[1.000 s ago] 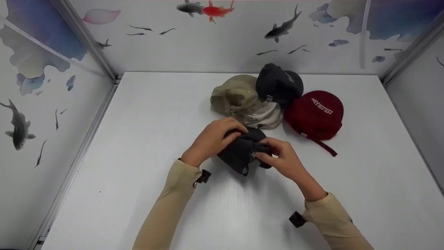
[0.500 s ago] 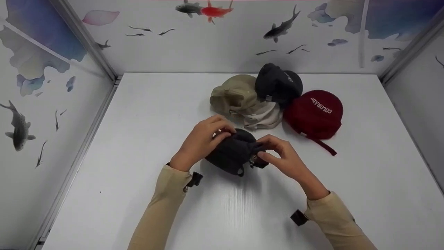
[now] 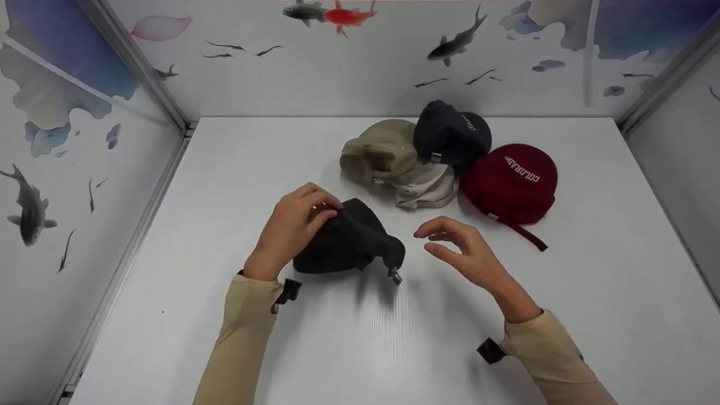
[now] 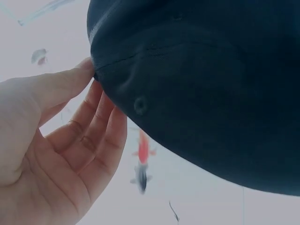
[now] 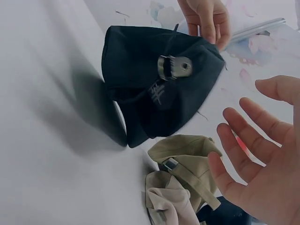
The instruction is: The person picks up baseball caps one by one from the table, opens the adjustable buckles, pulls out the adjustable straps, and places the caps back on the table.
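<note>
Left hand (image 3: 288,228) pinches one dark cap (image 3: 343,242); four others (image 3: 450,140).

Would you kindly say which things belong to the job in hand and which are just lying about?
In the job: held dark cap; left hand gripping it; right hand, apart from it.
Apparently lying about: khaki cap; pale cap; other dark cap; red cap.

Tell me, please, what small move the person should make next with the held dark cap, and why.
Perhaps the right grip should take the held dark cap near its buckle: only the left grip pinches the cap, away from the buckle, while the right is open and touching nothing.
</note>
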Demonstrator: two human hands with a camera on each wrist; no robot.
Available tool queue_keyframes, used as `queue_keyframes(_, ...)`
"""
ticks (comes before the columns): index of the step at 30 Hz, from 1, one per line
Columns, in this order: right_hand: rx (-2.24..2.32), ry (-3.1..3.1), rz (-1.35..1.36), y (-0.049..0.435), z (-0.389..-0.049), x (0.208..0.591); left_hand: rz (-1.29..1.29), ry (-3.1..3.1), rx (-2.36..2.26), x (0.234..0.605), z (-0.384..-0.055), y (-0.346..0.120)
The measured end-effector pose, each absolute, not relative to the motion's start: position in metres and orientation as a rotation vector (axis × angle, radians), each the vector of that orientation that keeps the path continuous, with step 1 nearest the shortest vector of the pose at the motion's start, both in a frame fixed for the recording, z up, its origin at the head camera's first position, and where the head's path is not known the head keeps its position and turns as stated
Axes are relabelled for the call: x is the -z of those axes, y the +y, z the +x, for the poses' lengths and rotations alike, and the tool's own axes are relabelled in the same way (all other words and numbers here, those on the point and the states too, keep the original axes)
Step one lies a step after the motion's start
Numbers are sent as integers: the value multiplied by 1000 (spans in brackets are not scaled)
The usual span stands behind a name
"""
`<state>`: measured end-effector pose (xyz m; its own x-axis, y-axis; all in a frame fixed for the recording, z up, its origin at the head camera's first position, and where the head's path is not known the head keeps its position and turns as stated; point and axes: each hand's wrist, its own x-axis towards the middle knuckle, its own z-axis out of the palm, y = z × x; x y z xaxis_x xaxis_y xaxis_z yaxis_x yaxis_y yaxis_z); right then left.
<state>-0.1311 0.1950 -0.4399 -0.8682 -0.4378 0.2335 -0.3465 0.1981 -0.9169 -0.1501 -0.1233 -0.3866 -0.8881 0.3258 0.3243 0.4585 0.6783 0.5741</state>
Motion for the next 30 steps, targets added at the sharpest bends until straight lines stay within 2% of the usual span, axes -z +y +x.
queue_keyframes(18,1725,2451,-747,213,-142,435,-424,-2797,911,406,-169,-147)
queue_keyframes(30,1606,2671,-718,235,-168,414,-330,-2815,898,415,-184,-159)
